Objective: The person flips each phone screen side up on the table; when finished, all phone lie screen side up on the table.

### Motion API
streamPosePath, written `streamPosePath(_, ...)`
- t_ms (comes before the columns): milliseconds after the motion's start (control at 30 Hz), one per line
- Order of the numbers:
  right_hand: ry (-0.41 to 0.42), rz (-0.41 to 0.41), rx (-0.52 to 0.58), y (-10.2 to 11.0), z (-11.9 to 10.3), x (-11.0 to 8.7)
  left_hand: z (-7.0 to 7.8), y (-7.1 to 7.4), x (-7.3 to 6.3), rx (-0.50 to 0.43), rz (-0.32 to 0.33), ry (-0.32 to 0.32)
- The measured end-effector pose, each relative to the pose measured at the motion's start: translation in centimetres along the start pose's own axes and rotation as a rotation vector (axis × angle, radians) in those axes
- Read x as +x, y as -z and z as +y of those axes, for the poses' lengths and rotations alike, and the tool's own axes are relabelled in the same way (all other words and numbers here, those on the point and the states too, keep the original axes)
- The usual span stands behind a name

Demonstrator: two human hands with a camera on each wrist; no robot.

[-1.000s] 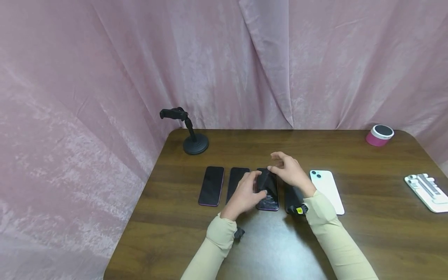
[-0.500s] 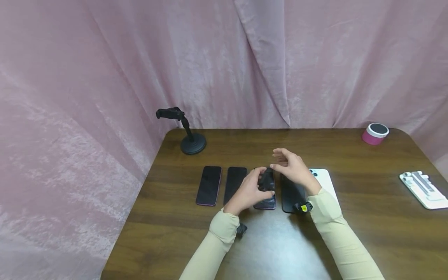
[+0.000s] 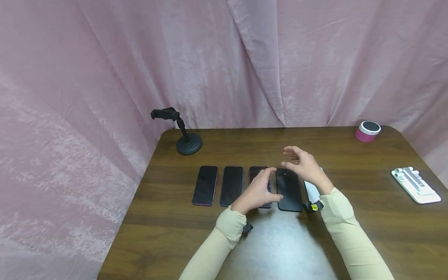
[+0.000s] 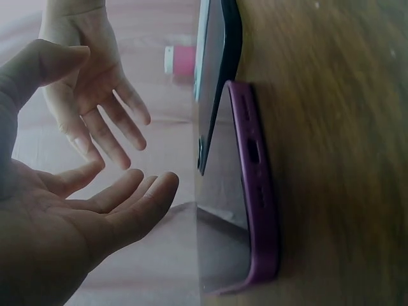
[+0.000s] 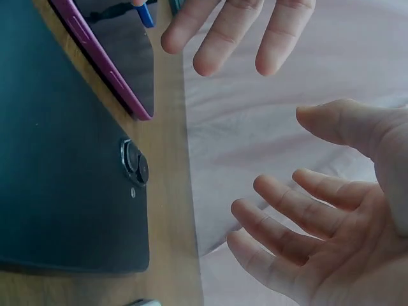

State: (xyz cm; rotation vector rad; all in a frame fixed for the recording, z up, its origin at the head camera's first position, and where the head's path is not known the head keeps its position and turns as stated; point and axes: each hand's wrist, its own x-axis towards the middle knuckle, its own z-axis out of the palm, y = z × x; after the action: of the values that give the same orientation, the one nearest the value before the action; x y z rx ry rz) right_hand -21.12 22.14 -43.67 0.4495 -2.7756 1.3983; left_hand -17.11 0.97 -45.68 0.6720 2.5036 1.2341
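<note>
Five-finger spread and holding nothing, my left hand [image 3: 257, 190] hovers over the third phone [image 3: 256, 172] in a row, hiding much of it. In the left wrist view that phone has a purple edge [image 4: 258, 191] and lies screen up. My right hand [image 3: 306, 167], fingers apart and holding nothing, is above the far end of a black phone [image 3: 289, 194], which lies back up with its camera lenses [image 5: 134, 162] showing. A white phone [image 3: 312, 192] is mostly hidden under the right hand and wrist. Two dark-screened phones, one purple-edged [image 3: 205, 186] and one beside it [image 3: 232, 186], lie to the left.
A black phone stand [image 3: 189, 144] with a round base is at the back left of the wooden table [image 3: 157, 233]. A pink and white round device [image 3: 367, 131] sits at the back right. A white folding stand [image 3: 416, 185] lies at the far right. A pink curtain [image 3: 210, 70] hangs behind.
Both hands have moved right along the row, uncovering the second phone and more of the black one, while the white phone became more covered. The head view has shifted slightly right.
</note>
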Motion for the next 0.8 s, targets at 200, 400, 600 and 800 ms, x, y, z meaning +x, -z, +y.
streamPosePath(200, -0.011, -0.008, -0.010, 0.0, 0.4, -0.3, 0.2, -0.7, 0.3, 0.010, -0.011, 0.006)
streamPosePath(400, -0.017, -0.019, -0.026, 0.1, 1.0, -0.7, 0.3, -1.3, 0.6, 0.037, -0.024, -0.003)
streamPosePath(600, -0.045, -0.078, -0.091, 0.1, 1.9, -0.6, 0.5, -2.2, 0.8, 0.070, -0.041, 0.035)
streamPosePath(800, -0.073, -0.116, -0.104, 0.0, 2.5, -0.5, 1.0, -3.3, 0.9, 0.129, -0.050, 0.065)
